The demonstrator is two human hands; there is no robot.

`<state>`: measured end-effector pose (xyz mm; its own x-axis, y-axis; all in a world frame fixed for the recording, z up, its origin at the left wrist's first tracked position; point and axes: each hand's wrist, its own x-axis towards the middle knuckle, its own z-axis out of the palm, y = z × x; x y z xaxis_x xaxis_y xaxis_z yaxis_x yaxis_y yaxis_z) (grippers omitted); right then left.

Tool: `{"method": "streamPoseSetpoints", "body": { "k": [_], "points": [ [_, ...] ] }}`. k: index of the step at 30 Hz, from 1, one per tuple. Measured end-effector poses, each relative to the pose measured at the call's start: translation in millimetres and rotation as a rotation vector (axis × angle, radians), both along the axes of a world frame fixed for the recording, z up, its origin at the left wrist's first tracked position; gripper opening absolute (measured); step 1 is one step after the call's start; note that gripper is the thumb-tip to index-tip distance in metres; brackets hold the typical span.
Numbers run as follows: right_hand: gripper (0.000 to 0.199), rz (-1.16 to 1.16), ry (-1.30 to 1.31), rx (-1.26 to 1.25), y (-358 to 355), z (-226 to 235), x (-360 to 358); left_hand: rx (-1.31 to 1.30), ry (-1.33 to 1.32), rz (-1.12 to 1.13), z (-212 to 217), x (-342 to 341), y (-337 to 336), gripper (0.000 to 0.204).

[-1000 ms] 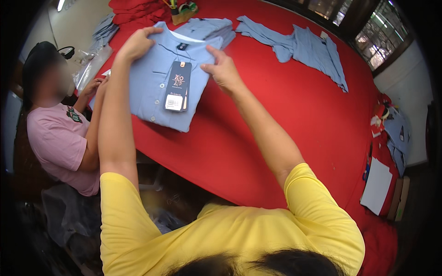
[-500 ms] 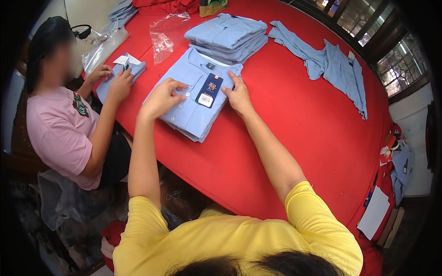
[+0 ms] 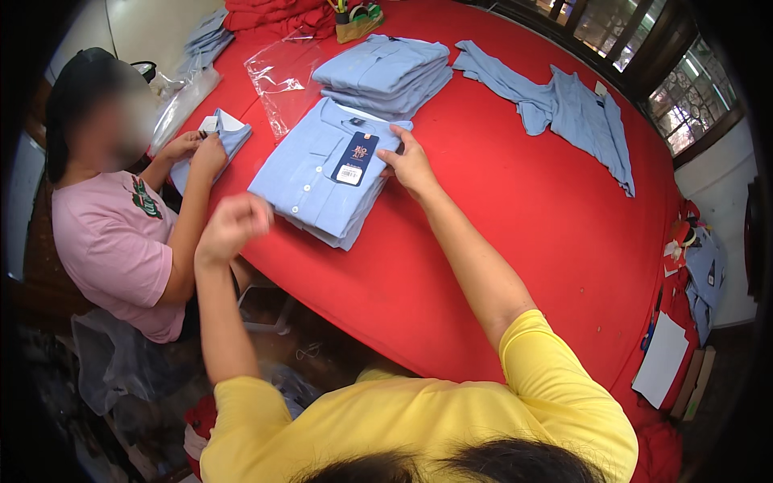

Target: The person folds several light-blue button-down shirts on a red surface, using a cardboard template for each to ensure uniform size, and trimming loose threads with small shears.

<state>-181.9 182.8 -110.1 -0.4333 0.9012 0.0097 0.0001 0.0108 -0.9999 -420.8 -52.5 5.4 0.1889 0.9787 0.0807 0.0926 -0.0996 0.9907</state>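
A folded light-blue shirt (image 3: 302, 165) lies on top of a small pile of similar shirts, its white buttons facing up. On its front rests a dark navy hang tag (image 3: 356, 158) with a white label. My right hand (image 3: 409, 165) grips the shirt's right edge beside the tag, thumb and forefinger at the cloth. Off the pile's left corner, over the table edge, my left hand (image 3: 235, 225) hangs in the air. It is smeared by motion, the fingers look curled, and nothing shows in it.
Behind the pile stands a taller stack of folded blue shirts (image 3: 382, 72), with a clear plastic bag (image 3: 278, 84) to its left. An unfolded blue shirt (image 3: 564, 105) lies at the far right of the red table (image 3: 515, 209). A co-worker (image 3: 113, 233) handles another folded shirt (image 3: 233, 137) at left.
My left hand has lifted off the shirt front and moved left and towards me. My right hand stays at the shirt's right edge. The view has shifted slightly.
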Motion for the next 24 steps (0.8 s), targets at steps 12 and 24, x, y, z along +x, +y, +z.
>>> {"method": "streamPoseSetpoints", "body": {
  "k": [12,24],
  "points": [
    [0.037,-0.361,-0.776,0.537,79,7,108,-0.049,0.912,-0.108,-70,184,-45,0.027],
    [0.022,-0.82,-0.976,0.614,210,0,326,0.263,1.101,0.112,-126,310,35,0.066]
  ]
}}
